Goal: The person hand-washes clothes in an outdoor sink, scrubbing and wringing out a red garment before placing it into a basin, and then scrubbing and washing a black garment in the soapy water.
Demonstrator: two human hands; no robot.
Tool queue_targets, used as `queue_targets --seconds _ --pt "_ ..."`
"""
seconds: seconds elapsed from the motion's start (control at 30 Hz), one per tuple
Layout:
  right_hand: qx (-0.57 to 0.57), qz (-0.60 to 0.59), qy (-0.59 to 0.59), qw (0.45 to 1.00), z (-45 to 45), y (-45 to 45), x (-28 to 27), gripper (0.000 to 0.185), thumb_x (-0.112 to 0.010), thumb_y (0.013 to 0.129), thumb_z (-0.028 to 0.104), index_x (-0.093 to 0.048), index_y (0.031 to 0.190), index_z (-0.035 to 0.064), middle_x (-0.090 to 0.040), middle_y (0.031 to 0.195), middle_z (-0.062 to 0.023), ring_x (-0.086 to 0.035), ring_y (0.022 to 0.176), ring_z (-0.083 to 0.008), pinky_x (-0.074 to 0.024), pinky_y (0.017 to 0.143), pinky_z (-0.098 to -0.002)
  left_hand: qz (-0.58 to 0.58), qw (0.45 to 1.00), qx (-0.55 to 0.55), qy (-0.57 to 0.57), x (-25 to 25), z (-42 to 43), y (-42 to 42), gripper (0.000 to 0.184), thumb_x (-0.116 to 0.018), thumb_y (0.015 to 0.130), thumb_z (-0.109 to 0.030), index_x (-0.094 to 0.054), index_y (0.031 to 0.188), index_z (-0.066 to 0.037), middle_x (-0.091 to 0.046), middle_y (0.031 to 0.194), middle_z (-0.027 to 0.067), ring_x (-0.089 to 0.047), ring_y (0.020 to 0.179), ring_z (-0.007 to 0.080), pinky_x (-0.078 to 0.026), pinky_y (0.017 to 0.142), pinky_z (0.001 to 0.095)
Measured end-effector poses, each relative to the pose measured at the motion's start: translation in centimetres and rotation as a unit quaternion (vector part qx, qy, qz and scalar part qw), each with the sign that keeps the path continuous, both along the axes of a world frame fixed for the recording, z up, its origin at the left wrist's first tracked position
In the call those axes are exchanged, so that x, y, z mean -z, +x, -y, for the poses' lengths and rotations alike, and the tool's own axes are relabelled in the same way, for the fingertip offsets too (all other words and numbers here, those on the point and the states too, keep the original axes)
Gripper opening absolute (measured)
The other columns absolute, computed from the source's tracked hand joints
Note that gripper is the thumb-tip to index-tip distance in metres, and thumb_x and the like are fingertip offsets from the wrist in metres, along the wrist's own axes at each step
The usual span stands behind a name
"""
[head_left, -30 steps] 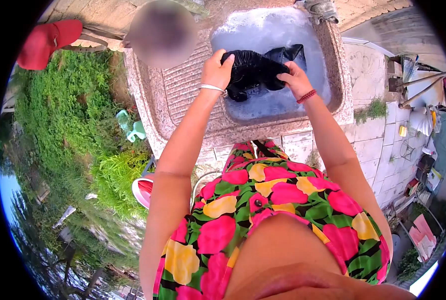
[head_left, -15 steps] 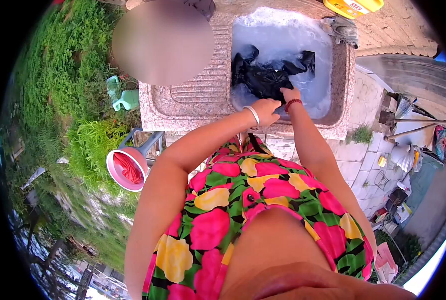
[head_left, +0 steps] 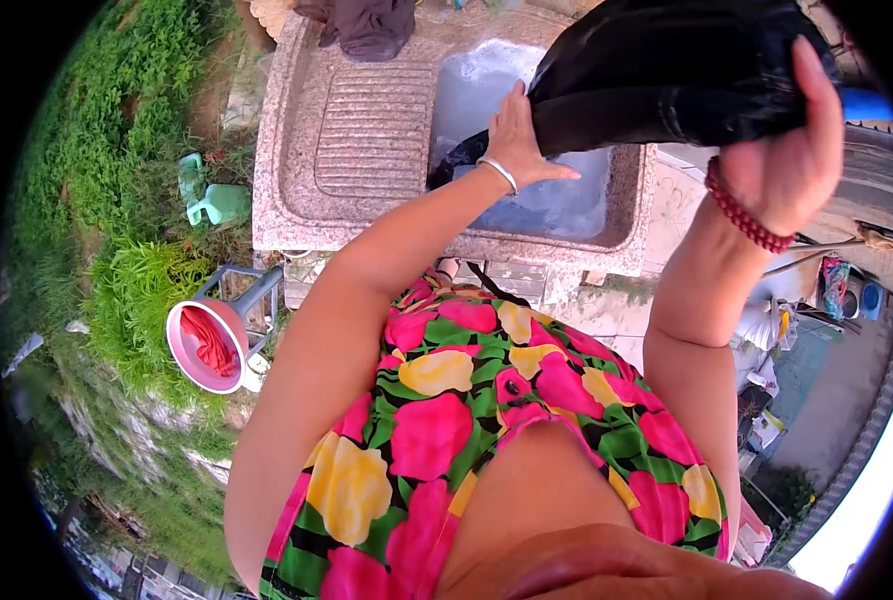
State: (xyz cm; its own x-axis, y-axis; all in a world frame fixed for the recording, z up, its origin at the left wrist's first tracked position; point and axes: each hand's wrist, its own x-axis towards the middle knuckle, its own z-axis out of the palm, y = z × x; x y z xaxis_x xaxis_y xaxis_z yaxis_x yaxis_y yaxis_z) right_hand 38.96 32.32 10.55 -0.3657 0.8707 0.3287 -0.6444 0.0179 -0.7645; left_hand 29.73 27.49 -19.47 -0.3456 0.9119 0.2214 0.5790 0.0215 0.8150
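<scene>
A wet, shiny black garment [head_left: 666,75] is stretched up above the right side of the sink. My right hand [head_left: 791,145], with a red bead bracelet, grips its right end, one finger lying over the front of the fabric. Against the lower left part of the garment rests my left hand [head_left: 514,140], wearing a pale bangle, its fingers extended and thumb spread out. A dark tail of the fabric hangs behind that wrist into the basin. Cloudy, foamy water [head_left: 556,205] fills the stone sink [head_left: 631,200], partly hidden by the garment.
Left of the basin is a ridged stone washboard [head_left: 376,130], with a dark bundled cloth [head_left: 371,28] at its far edge. A pink basin [head_left: 228,330] holding red cloth [head_left: 206,340] stands on a stool [head_left: 266,290]. A green watering can [head_left: 221,203] sits among plants.
The black garment has risen out of the water. My right hand has moved up and right with it. My left hand has shifted up and slightly left, fingers now spread.
</scene>
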Motion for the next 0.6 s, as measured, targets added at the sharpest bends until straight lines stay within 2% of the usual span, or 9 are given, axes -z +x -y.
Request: queue_targets --seconds 0.13,0.17,0.27,0.33,0.37,0.47,0.5,0.57,0.6 --pt "-0.225 -0.098 0.074 0.967 1.7 -0.4 -4.6 0.032 -0.059 0.090 0.028 -0.060 0.107 0.0010 -0.063 0.111 -0.0134 -0.061 0.102 -0.0276 -0.0469 0.095 -0.0400 0.087 0.994 -0.001 0.071 -4.1 -2.9 1.0 0.133 -0.086 0.046 -0.058 -0.012 0.143 -0.005 -0.021 0.149 0.0196 -0.022 0.138 0.0360 -0.019 0.107 0.0574" --pt "-0.247 -0.074 0.078 0.963 1.1 0.5 -6.0 0.032 -0.060 0.090 0.027 -0.059 0.106 -0.0013 -0.062 0.112 -0.0119 -0.060 0.103 -0.0248 -0.0465 0.096 -0.0380 0.100 0.988 -0.032 0.112 -4.0 -4.0 1.1 0.096 -0.083 0.065 -0.037 -0.035 0.137 0.003 -0.058 0.117 0.0182 -0.056 0.110 0.0333 -0.039 0.099 0.0438" --pt "-0.184 -0.048 0.123 0.974 -0.2 4.7 -6.2 0.028 -0.062 0.087 0.013 -0.058 0.110 -0.0022 -0.061 0.114 -0.0087 -0.057 0.108 -0.0207 -0.0429 0.099 -0.0377 0.342 0.909 -0.028 0.235 -4.6 -5.6 -0.6 0.046 -0.066 0.081 -0.033 -0.059 0.113 -0.002 -0.063 0.106 0.0182 -0.059 0.106 0.0304 -0.043 0.096 0.0434" --pt "0.115 -0.063 0.082 0.988 3.3 6.2 -4.6 0.030 -0.061 0.084 0.007 -0.059 0.109 -0.0091 -0.066 0.105 -0.0161 -0.064 0.095 -0.0267 -0.0500 0.089 -0.0382 0.716 0.619 -0.083 0.312 -5.3 -6.5 -2.3 0.026 -0.050 0.089 -0.019 -0.067 0.093 0.000 -0.067 0.091 0.0161 -0.065 0.091 0.0288 -0.051 0.086 0.0366" --pt "0.165 -0.038 0.058 0.984 1.6 8.0 -2.4 0.036 -0.060 0.087 0.014 -0.057 0.113 -0.0107 -0.062 0.112 -0.0192 -0.060 0.104 -0.0282 -0.0455 0.096 -0.0413 0.808 0.523 -0.077 0.261 -7.3 -5.3 -3.9 0.028 -0.044 0.090 -0.016 -0.066 0.096 0.001 -0.068 0.094 0.0135 -0.064 0.090 0.0288 -0.052 0.085 0.0391" --pt "0.272 0.068 -0.049 0.959 -5.2 13.0 8.3 0.041 -0.060 0.091 0.021 -0.055 0.117 -0.0104 -0.060 0.119 -0.0206 -0.059 0.108 -0.0307 -0.0435 0.100 -0.0440 0.778 0.577 -0.144 0.204 -12.3 -3.2 -5.5 0.027 -0.046 0.090 -0.020 -0.065 0.089 -0.002 -0.067 0.085 0.0123 -0.065 0.079 0.0276 -0.054 0.075 0.0404" --pt "0.268 0.075 -0.118 0.953 -6.3 13.8 12.8 0.029 -0.066 0.087 0.012 -0.059 0.109 -0.0058 -0.065 0.106 -0.0138 -0.064 0.096 -0.0249 -0.0532 0.083 -0.0353 0.788 0.568 -0.130 0.201 -13.3 -3.0 -5.7 0.028 -0.045 0.090 -0.022 -0.065 0.085 -0.003 -0.067 0.082 0.0116 -0.065 0.074 0.0271 -0.054 0.070 0.0402" --pt "0.141 0.215 -0.136 0.957 -6.0 13.2 21.4 0.031 -0.066 0.088 0.013 -0.058 0.113 -0.0041 -0.065 0.106 -0.0137 -0.064 0.094 -0.0228 -0.0541 0.080 -0.0331 0.818 0.525 -0.052 0.231 -12.4 -4.6 -6.0 0.030 -0.045 0.090 -0.024 -0.064 0.079 -0.004 -0.066 0.075 0.0104 -0.064 0.066 0.0264 -0.054 0.063 0.0394" --pt "0.094 0.382 -0.166 0.904 -4.7 11.8 23.8 0.060 -0.072 0.083 0.014 -0.040 0.131 -0.0032 -0.062 0.108 -0.0173 -0.063 0.093 -0.0227 -0.0530 0.077 -0.0296 0.833 0.487 0.013 0.262 -11.5 -5.8 -5.7 0.032 -0.044 0.090 -0.025 -0.063 0.076 -0.004 -0.065 0.071 0.0100 -0.063 0.063 0.0263 -0.054 0.061 0.0387"
